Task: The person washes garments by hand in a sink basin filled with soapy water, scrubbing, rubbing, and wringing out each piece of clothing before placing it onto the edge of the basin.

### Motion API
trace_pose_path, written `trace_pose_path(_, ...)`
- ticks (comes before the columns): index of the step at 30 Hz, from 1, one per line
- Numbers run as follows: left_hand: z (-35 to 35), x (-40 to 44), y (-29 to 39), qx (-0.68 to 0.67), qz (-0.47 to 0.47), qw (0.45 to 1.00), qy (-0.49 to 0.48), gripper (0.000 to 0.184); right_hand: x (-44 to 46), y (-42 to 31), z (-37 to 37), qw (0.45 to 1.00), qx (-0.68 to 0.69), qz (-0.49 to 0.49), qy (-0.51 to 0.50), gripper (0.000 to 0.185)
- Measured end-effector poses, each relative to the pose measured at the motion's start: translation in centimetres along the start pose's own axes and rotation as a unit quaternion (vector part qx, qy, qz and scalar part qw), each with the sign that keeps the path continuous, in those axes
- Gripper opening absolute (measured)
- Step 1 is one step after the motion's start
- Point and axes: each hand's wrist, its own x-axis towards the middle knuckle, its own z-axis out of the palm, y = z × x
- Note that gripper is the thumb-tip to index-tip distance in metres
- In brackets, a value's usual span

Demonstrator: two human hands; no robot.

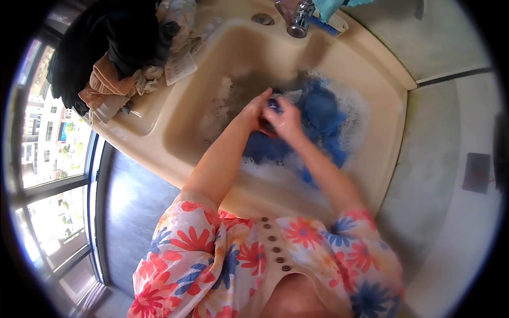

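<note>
Holding one small dark cloth (274,105) between them, the left hand (256,110) and the right hand (287,122) are close together, both gripping it. The dark cloth pokes out between the two hands, a bit blurry. Big blue cloth (321,111) lies in the soapy water (356,119), under the hands and just beside the right hand; I can't count how many pieces. The water is in one sink (389,100). One tap (298,24) is at the far edge. One pile of clothes (119,47) sits on the left.
</note>
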Motion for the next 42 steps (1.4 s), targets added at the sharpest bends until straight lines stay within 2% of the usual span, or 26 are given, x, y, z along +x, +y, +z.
trace_pose_path(1, -1.0, 1.1, -1.0, -0.015, 0.1, 0.994, -0.051, 0.052, -1.0, -2.9, 0.9, 0.987, 0.05, -0.147, 0.029, 0.025)
trace_pose_path(3, -2.2, 0.4, -2.2, 0.12, 0.394, 0.909, -0.068, 0.034, -2.7, -6.4, 1.9, 0.972, 0.058, -0.226, -0.033, 0.024)
trace_pose_path(4, -2.8, -0.1, -2.4, 0.161, 0.458, 0.874, -0.031, 0.026, -2.2, -5.7, 2.6, 0.964, 0.032, -0.264, -0.009, 0.024)
trace_pose_path(5, -2.8, -0.2, -2.1, 0.041, 0.383, 0.922, -0.03, 0.024, -1.5, -4.4, 3.4, 0.954, 0.005, -0.299, 0.013, 0.025)
trace_pose_path(7, -2.6, -0.1, -0.7, -0.204, 0.214, 0.955, -0.029, 0.02, 1.9, -1.4, 2.8, 0.984, -0.039, -0.156, 0.082, 0.026)
trace_pose_path(8, 1.3, -2.4, 2.8, -0.015, 0.092, 0.977, 0.192, 0.02, 4.1, 0.6, 2.0, 0.987, -0.104, -0.085, 0.091, 0.027)
trace_pose_path(9, 0.7, -0.6, 2.0, -0.154, 0.131, 0.967, 0.153, 0.024, 5.5, 2.7, 0.9, 0.98, -0.169, -0.016, 0.103, 0.029)
trace_pose_path(11, 2.7, -2.7, 2.9, 0.053, 0.224, 0.947, 0.225, 0.034, 5.3, 7.7, -0.3, 0.971, -0.232, -0.007, 0.056, 0.027)
trace_pose_path(14, 1.3, -1.9, 2.9, 0.167, 0.2, 0.941, 0.214, 0.042, 4.5, 11.8, -0.9, 0.956, -0.198, 0.081, 0.2, 0.027)
trace_pose_path(17, -0.4, -0.6, 2.6, 0.261, 0.166, 0.896, 0.317, 0.049, 0.1, 12.4, 0.2, 0.954, -0.269, 0.014, 0.134, 0.027)
trace_pose_path(18, 0.4, -1.5, 2.9, 0.17, 0.081, 0.958, 0.218, 0.053, 0.1, 13.8, 0.0, 0.959, -0.265, -0.039, 0.087, 0.027)
trace_pose_path(20, 1.5, -2.0, 2.0, 0.177, 0.031, 0.967, 0.182, 0.056, 0.2, 16.2, -0.7, 0.958, -0.248, -0.141, -0.003, 0.027)
trace_pose_path(23, 1.3, -1.5, 1.5, 0.125, -0.046, 0.985, 0.113, 0.056, 1.9, 8.4, -0.7, 0.952, -0.234, 0.199, 0.006, 0.023)
trace_pose_path(25, 0.8, -0.8, 1.2, 0.04, -0.083, 0.995, 0.034, 0.054, 0.9, 3.4, -0.1, 0.999, -0.042, 0.001, 0.006, 0.033)
trace_pose_path(26, 1.5, -1.4, 1.3, 0.039, -0.069, 0.997, 0.003, 0.057, 0.0, -0.7, 0.2, 0.996, -0.009, -0.089, 0.009, 0.03)
trace_pose_path(27, -0.4, -0.6, -0.9, 0.121, 0.201, 0.969, -0.079, 0.056, -0.9, -5.2, 0.1, 0.982, 0.043, -0.184, -0.005, 0.025)
trace_pose_path(28, -2.3, 0.1, -3.0, 0.16, 0.463, 0.864, -0.118, 0.056, -1.5, -5.8, 1.1, 0.972, 0.065, -0.227, -0.022, 0.023)
trace_pose_path(31, -1.4, -3.8, 0.1, -0.001, 0.381, 0.909, -0.167, 0.04, -0.1, -3.1, 3.8, 0.934, -0.058, -0.348, 0.049, 0.026)
trace_pose_path(32, -0.1, -4.0, 0.9, -0.045, 0.264, 0.963, -0.042, 0.037, 1.1, -2.1, 3.7, 0.971, -0.041, -0.224, 0.075, 0.026)
trace_pose_path(33, 1.0, -3.6, 1.6, -0.093, 0.14, 0.982, 0.085, 0.033, 2.9, 0.1, 3.2, 0.975, -0.038, -0.168, 0.139, 0.027)
trace_pose_path(34, 1.2, -2.1, 1.7, -0.08, 0.15, 0.977, 0.129, 0.027, 4.5, 1.9, 1.8, 0.984, -0.082, -0.071, 0.139, 0.027)
trace_pose_path(36, 1.2, -0.4, 2.0, -0.009, 0.198, 0.966, 0.165, 0.023, 5.5, 7.0, -0.7, 0.983, -0.162, -0.007, 0.09, 0.033)
trace_pose_path(37, 1.1, -0.3, 2.0, 0.042, 0.23, 0.959, 0.161, 0.025, 5.6, 10.2, -1.0, 0.975, -0.188, 0.005, 0.115, 0.037)
trace_pose_path(39, 1.2, -1.1, 2.6, 0.22, 0.227, 0.913, 0.258, 0.036, 4.6, 11.1, -1.7, 0.951, -0.219, 0.123, 0.178, 0.031)
trace_pose_path(40, 0.9, -1.4, 3.0, 0.311, 0.222, 0.873, 0.303, 0.042, 3.4, 11.5, -1.3, 0.951, -0.24, 0.094, 0.17, 0.031)
trace_pose_path(42, -0.3, -0.1, 2.6, 0.345, 0.222, 0.858, 0.31, 0.045, 0.7, 11.9, -0.7, 0.946, -0.282, 0.032, 0.156, 0.03)
